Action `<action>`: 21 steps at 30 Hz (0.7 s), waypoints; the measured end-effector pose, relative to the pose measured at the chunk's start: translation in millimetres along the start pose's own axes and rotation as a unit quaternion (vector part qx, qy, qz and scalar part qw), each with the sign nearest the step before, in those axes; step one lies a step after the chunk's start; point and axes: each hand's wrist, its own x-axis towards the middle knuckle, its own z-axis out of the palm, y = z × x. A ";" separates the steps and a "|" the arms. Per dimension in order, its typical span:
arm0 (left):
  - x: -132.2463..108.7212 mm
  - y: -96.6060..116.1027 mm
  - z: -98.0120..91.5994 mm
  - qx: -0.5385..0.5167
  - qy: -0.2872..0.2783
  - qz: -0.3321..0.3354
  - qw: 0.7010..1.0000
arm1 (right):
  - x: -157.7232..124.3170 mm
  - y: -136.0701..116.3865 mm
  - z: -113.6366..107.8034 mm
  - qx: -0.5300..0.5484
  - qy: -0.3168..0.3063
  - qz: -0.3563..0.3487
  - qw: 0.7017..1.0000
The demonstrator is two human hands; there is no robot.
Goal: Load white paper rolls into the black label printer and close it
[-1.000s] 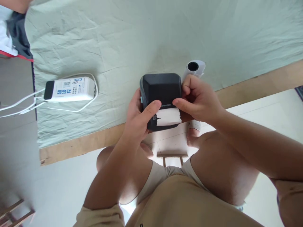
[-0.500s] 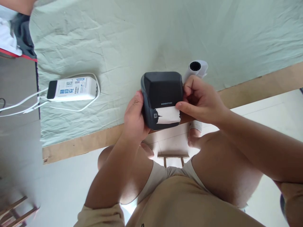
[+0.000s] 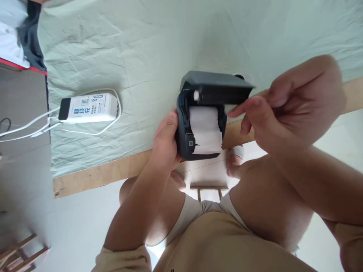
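My left hand (image 3: 166, 141) grips the left side of a dark label printer (image 3: 185, 152), holding it above the table's front edge. The printer's lid (image 3: 218, 81) stands raised, tilted back. A white paper roll (image 3: 204, 124) lies inside the printer, and its torn-edged end hangs over the front. Just right of the lid is my right hand (image 3: 297, 102), slightly blurred, index finger stretched toward the printer and the other fingers loosely bent, with nothing visible in it. Behind the lid, a white roll (image 3: 248, 78) on the table is mostly hidden.
A white power bank (image 3: 95, 108) with white cables lies on the green tablecloth (image 3: 141, 49) to the left. The table's wooden edge (image 3: 99, 172) runs above my knees. Part of another person's clothing (image 3: 31, 36) shows at the upper left. A wooden stool (image 3: 22, 253) stands at the lower left.
The printer's lid has swung up from closed, showing the paper roll inside. My right hand has moved from the printer's right side outward to the right. My left hand keeps its grip.
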 end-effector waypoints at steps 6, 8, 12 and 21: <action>-1.5 2.6 3.5 0.009 0.018 0.002 1.000 | 8.4 4.6 3.4 -0.201 -0.103 -0.087 0.970; -0.8 2.3 3.8 0.012 0.014 0.004 1.000 | 12.6 8.3 4.7 -0.275 -0.165 -0.118 0.940; 0.6 0.9 2.4 0.007 -0.001 0.006 1.000 | 21.4 6.0 5.1 -0.322 -0.279 -0.095 0.900; -1.0 2.0 1.1 -0.008 -0.003 -0.045 0.999 | 38.1 21.2 -53.8 -0.095 -0.103 0.043 0.989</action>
